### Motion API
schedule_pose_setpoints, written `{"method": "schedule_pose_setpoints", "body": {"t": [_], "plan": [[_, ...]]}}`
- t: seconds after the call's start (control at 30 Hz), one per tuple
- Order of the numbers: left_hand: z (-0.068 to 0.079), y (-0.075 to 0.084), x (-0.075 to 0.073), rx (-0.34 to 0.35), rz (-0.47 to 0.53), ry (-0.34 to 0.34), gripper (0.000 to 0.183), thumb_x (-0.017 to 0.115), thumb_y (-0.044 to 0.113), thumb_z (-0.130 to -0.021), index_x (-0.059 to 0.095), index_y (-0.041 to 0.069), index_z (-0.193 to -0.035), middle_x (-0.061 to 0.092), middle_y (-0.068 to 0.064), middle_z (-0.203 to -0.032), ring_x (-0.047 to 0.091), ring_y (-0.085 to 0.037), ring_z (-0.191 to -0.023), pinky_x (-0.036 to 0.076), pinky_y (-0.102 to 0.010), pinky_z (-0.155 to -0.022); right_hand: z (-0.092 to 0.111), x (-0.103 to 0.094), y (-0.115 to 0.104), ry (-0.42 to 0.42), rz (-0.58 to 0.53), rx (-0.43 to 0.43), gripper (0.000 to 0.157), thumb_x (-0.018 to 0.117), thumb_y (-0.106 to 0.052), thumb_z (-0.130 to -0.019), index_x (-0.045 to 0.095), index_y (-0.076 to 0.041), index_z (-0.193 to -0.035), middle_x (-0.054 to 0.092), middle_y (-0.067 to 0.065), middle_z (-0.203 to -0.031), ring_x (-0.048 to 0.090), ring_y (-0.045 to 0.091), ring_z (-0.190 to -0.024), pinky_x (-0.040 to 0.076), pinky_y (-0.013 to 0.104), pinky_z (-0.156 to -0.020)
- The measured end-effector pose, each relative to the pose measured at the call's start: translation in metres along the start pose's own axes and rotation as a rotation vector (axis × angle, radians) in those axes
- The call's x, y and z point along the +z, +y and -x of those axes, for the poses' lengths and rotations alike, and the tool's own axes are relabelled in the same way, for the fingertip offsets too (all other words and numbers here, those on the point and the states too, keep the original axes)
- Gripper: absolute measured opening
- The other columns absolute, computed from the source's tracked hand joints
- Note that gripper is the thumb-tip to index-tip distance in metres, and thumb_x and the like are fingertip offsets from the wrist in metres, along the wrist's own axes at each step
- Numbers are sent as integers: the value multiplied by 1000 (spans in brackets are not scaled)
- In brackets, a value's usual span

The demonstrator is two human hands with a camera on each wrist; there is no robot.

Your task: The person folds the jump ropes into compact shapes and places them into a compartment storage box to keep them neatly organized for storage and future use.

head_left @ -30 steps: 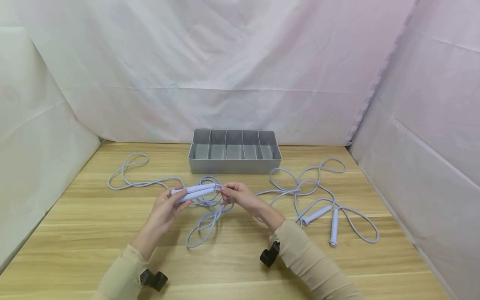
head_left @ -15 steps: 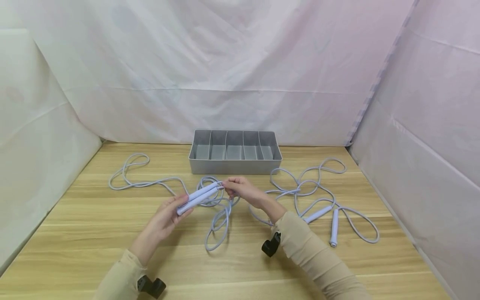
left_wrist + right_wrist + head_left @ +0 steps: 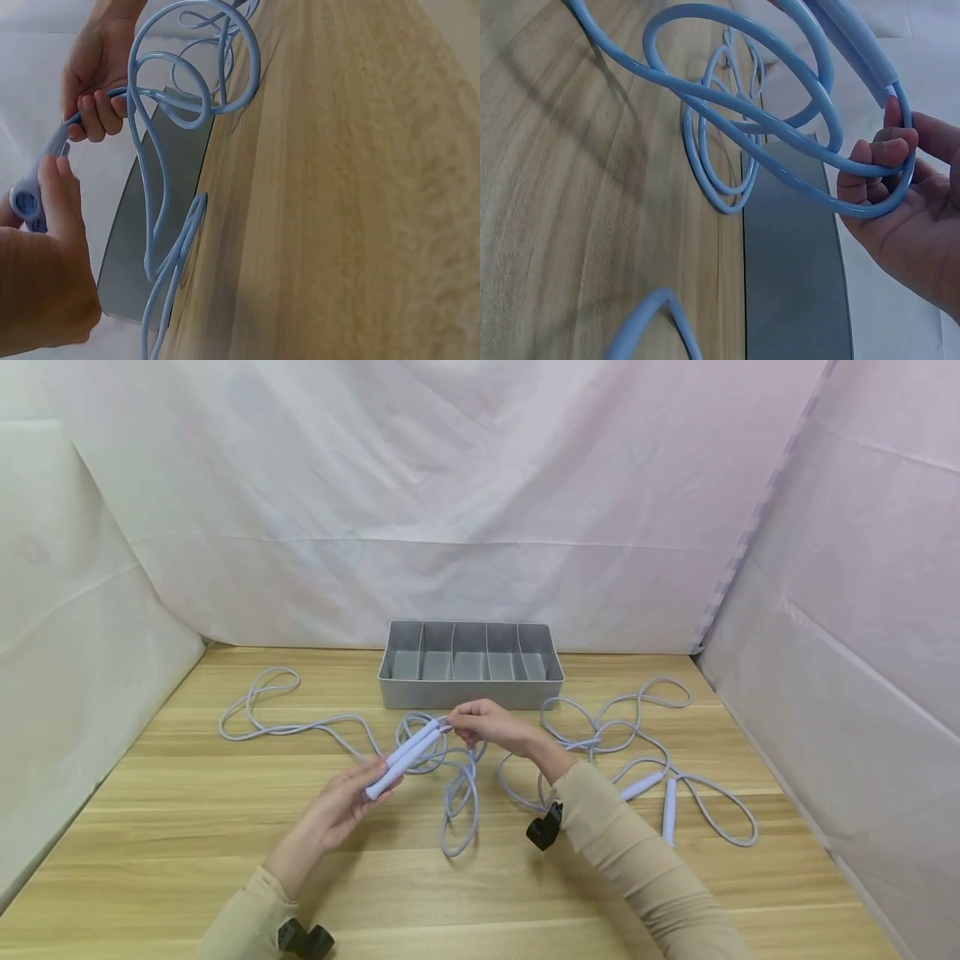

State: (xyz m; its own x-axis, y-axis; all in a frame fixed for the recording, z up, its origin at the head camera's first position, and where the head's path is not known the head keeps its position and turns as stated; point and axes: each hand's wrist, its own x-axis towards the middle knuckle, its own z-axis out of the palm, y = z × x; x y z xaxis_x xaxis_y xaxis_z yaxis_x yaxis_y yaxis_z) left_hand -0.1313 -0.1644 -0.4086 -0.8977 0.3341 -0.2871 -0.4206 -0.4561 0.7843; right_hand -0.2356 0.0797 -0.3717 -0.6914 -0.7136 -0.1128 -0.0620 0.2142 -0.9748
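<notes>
My left hand [image 3: 343, 802] grips both light-blue handles [image 3: 405, 760] of a jump rope side by side, tilted up to the right. At the handles' far ends my right hand [image 3: 486, 727] holds the doubled cord, its fingers curled round it in the right wrist view [image 3: 907, 187]. From there the jump rope's cord [image 3: 459, 827] hangs in loops above the table. In the left wrist view the cord [image 3: 251, 67] loops out below the right hand, and the handle ends [image 3: 28, 201] stick out between the left fingers.
A grey box [image 3: 472, 695] with several compartments stands behind the hands. At the right lies another jump rope [image 3: 637, 735], its two handles [image 3: 670, 810] partly behind the right sleeve. More cord [image 3: 258, 727] lies at the left. White curtains [image 3: 450, 527] enclose the wooden table.
The handles have swung to a steeper tilt as my left hand moved lower and right. My right hand has shifted slightly up and right, drawing the hanging loops rightward.
</notes>
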Motion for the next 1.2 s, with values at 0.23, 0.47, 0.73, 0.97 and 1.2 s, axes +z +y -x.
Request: {"method": "schedule_pose_setpoints", "body": {"t": [0.23, 0.47, 0.73, 0.97, 1.2], "plan": [[-2, -6, -5, -44, -219, -164, 33, 53, 12, -91, 50, -8, -117, 67, -8, -99, 64, -13, -91, 51, -23, -82, -1, -5, -2, -41, 10, 36, 23, 42, -12, -96, 57, 5, -97, 40, 1, -63, 40, 14, -62, 44, 24, -62], [-2, -8, -4, -55, -362, -254, 35, 54, 7, -89, 48, -15, -116, 66, -11, -100, 63, -18, -93, 49, -31, -88, -4, -6, -5, -78, 34, 58, 23, 46, -16, -95, 61, 1, -96, 43, 1, -65, 39, 18, -63, 45, 26, -62], [3, 3, 6, -82, -387, -336, 34, 55, 5, -88, 50, -15, -114, 67, -8, -97, 63, -19, -94, 49, -30, -88, -7, -7, -8, -60, 3, 28, 23, 49, -15, -94, 62, 3, -101, 48, 3, -66, 43, 15, -62, 42, 24, -57], [11, 23, 22, -60, -357, -376, 40, 53, 7, -90, 42, -17, -120, 67, -3, -96, 64, -15, -92, 50, -27, -86, -8, -2, -5, 19, -278, -83, 19, 48, -15, -94, 66, -12, -92, 47, -2, -64, 38, 11, -57, 34, 22, -56], [18, 46, 26, 21, -223, -421, 18, 49, 6, -92, 56, 2, -108, 67, -5, -99, 63, -13, -92, 49, -25, -87, -6, 0, -5, -13, -422, -175, 25, 52, -32, -91, 66, -11, -92, 48, -3, -63, 38, 7, -55, 35, 20, -57]]}}
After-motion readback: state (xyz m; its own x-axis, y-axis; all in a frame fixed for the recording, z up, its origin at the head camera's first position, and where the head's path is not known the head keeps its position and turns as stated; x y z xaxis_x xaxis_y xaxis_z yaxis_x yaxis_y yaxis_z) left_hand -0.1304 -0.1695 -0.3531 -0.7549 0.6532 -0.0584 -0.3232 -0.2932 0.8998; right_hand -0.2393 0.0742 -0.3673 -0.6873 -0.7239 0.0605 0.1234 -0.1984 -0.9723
